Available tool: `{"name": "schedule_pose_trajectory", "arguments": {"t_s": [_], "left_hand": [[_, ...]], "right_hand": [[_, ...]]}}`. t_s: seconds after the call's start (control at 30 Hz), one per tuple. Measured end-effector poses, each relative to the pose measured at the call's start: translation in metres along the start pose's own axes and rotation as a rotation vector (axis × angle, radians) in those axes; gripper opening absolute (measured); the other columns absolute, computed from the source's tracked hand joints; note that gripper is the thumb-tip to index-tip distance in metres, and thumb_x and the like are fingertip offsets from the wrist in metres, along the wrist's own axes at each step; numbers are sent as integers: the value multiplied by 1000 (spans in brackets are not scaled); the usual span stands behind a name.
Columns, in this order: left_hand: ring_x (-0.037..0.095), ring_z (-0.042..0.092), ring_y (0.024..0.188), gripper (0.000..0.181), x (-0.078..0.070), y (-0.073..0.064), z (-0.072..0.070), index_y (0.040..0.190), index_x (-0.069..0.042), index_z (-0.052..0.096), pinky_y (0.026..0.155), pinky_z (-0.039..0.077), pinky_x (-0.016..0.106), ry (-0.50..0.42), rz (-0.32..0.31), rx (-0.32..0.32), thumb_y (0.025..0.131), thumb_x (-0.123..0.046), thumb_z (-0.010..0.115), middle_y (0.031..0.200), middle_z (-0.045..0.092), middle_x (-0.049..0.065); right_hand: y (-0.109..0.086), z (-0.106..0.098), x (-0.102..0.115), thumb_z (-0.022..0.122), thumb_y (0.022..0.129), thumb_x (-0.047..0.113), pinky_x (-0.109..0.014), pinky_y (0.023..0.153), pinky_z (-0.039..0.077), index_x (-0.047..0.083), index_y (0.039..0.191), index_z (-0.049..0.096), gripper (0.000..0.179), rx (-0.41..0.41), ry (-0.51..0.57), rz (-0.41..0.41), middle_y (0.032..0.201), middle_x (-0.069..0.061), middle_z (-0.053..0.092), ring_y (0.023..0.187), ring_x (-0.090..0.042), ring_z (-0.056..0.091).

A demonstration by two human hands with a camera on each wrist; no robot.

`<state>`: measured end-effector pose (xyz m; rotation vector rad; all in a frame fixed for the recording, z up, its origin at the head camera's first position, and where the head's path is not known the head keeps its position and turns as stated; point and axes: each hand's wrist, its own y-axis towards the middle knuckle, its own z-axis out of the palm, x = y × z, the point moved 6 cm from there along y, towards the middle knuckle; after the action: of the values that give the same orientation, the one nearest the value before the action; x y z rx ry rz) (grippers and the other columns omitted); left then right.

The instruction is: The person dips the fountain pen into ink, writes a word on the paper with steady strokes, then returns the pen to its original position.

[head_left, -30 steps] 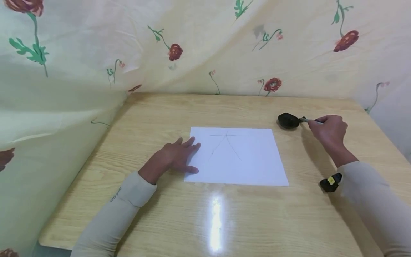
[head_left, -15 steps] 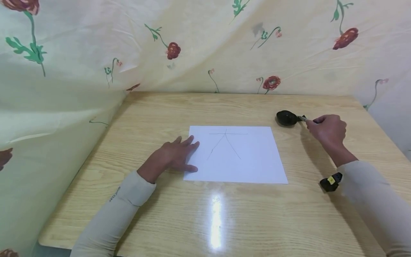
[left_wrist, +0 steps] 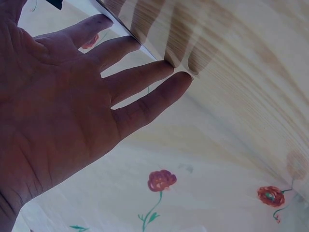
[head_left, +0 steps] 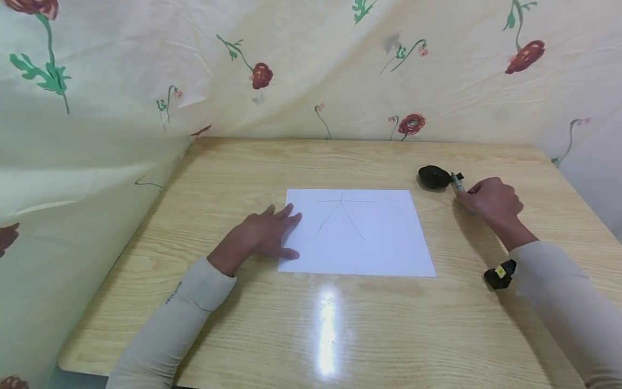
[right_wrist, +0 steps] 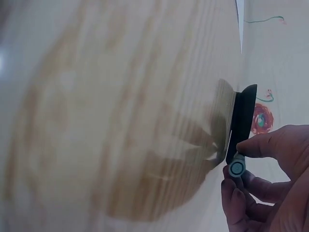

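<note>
On the table lies a white sheet of paper (head_left: 359, 243) with several thin lines drawn on its upper left part. My left hand (head_left: 269, 232) rests on the paper's left edge, fingers spread. In the left wrist view the same hand (left_wrist: 72, 96) shows straight fingers. At the far right, my right hand (head_left: 493, 200) pinches a grey-green pen (head_left: 458, 182) between thumb and fingers. The pen's far end meets the narrow side of a black, oval, dish-like thing (head_left: 433, 177). In the right wrist view the pen (right_wrist: 236, 168) is seen end-on, in front of the black thing (right_wrist: 244, 116).
A black device with a yellow mark (head_left: 500, 274) is at the right sleeve cuff (head_left: 529, 265). The wooden table (head_left: 389, 329) ends at the back against a flowered cloth (head_left: 301, 65), which also hangs along the left side.
My right hand has drawn slightly toward me and swung the pen to a steeper angle beside the black thing; more of the pen shows. My left hand stays on the paper.
</note>
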<state>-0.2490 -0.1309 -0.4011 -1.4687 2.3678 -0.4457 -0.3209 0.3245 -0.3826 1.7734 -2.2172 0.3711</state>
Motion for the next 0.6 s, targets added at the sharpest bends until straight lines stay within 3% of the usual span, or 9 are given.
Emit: {"name": "schedule_pose_trajectory", "arguments": {"t_s": [0.6], "left_hand": [[46, 11, 149, 93, -1, 0, 7, 161, -20, 17, 108, 26, 67, 1, 2, -21, 91, -60, 61, 167, 6, 9]], "right_hand": [[-2, 9, -4, 59, 92, 37, -43, 56, 36, -7, 92, 73, 46, 10, 17, -6, 69, -11, 64, 64, -28, 53]]}}
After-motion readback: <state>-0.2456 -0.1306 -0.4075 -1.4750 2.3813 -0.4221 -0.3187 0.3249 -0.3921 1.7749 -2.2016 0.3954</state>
